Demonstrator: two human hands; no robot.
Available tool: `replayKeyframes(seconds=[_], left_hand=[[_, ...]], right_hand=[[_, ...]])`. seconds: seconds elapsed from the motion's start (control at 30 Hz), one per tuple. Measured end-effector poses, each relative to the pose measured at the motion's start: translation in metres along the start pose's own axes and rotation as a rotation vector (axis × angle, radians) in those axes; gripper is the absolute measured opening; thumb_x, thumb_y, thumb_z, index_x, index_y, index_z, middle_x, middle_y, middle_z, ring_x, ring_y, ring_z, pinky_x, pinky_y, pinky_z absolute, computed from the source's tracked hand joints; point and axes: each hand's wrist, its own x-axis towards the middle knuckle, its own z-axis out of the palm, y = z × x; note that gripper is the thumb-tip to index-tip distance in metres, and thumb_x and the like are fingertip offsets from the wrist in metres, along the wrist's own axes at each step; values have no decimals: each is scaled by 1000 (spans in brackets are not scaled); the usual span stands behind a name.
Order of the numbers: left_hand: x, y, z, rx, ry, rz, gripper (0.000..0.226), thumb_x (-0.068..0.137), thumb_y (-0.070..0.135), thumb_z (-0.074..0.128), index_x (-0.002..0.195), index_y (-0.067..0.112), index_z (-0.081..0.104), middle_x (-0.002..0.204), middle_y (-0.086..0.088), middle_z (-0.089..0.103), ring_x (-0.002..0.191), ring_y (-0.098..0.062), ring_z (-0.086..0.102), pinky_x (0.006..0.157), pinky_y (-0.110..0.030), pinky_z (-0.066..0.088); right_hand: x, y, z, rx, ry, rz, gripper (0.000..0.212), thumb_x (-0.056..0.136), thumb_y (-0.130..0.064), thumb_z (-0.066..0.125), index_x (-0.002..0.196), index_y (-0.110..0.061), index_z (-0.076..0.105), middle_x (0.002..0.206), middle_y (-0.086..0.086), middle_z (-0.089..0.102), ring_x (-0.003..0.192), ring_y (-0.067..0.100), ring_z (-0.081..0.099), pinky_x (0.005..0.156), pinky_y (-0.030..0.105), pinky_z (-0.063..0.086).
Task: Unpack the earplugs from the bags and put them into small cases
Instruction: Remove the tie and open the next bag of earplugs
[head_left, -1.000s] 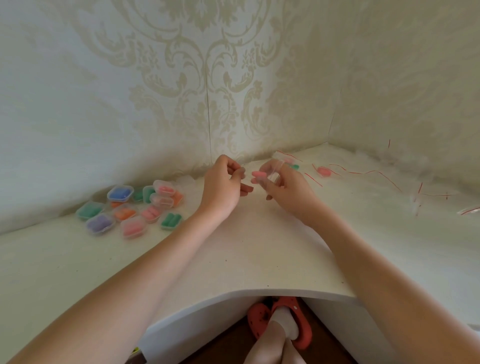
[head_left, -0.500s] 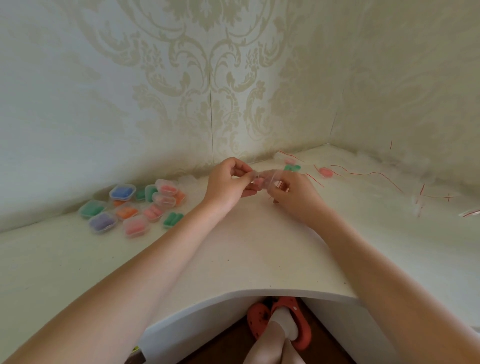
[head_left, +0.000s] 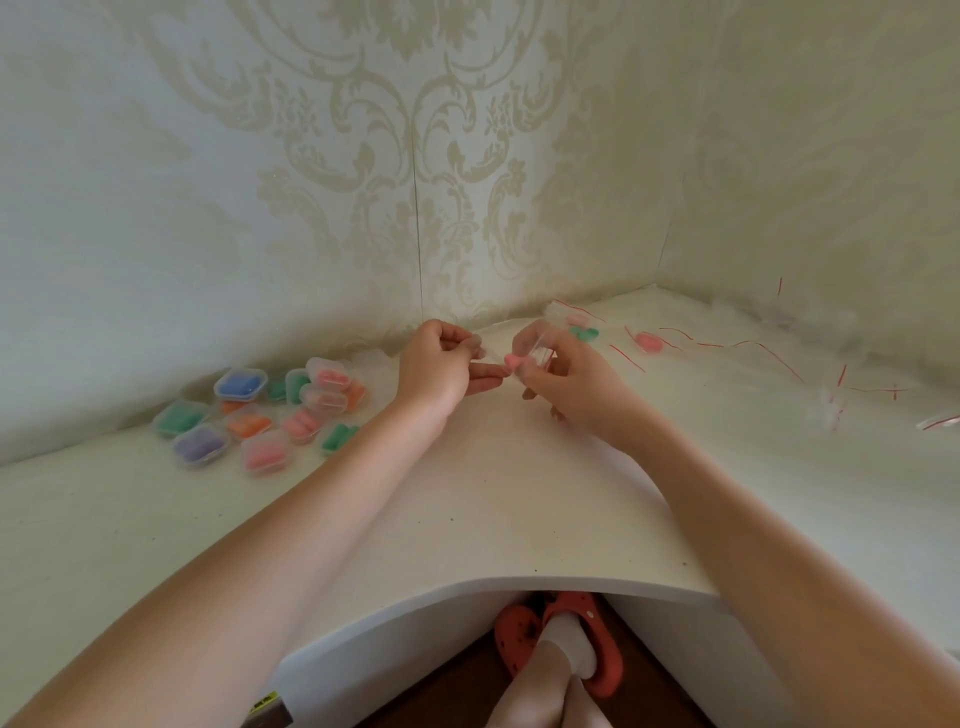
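My right hand (head_left: 566, 376) grips a small clear bag (head_left: 537, 353) above the white desk (head_left: 493, 499), and a pink earplug (head_left: 511, 360) pokes out of the bag's left end. My left hand (head_left: 439, 366) is close beside it, with thumb and fingers curled and pinching what looks like the bag's edge; its lower fingers reach toward the earplug. A cluster of small clear cases (head_left: 265, 415) with blue, green, purple, orange and pink earplugs lies on the desk to the left.
Clear bags with red strips (head_left: 727, 345) lie scattered at the back right, with a green earplug (head_left: 584, 332) and a pink one (head_left: 648, 341) among them. Patterned walls close in the corner. Below the desk's curved front edge is a foot in a red clog (head_left: 571, 639).
The hands met over the bag half a second ago and have drawn slightly apart. The pink earplug again shows at the bag's left end.
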Motion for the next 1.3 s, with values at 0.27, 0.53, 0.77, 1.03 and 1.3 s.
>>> replayKeyframes(seconds=[0.27,0.53,0.77,1.03,1.3], left_hand=[[3,-2,-2,21,26,-44,9,97,2,46,90,8,47,92,-14,56,51,-17,68,57,-30,59],[17,7,-16,-199,215,-95,14,99,0,34,89,7,42,92,-16,57,48,-13,67,46,-23,55],[-7,15,13,-630,-129,-482,19,101,6,33,108,-5,47,87,-20,58,50,-27,64,35,-22,46],[-8,9,12,-799,-185,-652,25,97,4,33,74,10,41,43,-2,37,29,-8,30,26,-15,22],[-15,11,11,132,-73,-157,13,94,23,52,84,14,51,65,2,37,39,-9,30,35,-15,19]], right_hand=[[-2,-2,-9,-79,1,-85,6,86,-25,69,84,-19,66,89,-12,53,66,-3,50,47,17,44],[-2,-3,-20,38,157,-95,13,81,-33,73,74,-26,66,94,-7,62,91,6,58,80,28,45],[-7,-6,-3,-205,128,-314,10,79,-24,76,86,-32,74,81,-12,62,80,5,48,67,13,33],[-4,-10,-6,-78,347,-313,22,84,-25,72,102,-36,68,81,-21,58,67,1,46,64,9,34],[4,4,-19,-210,368,-144,11,84,-25,69,86,-35,66,79,-9,60,63,7,51,62,26,40]])
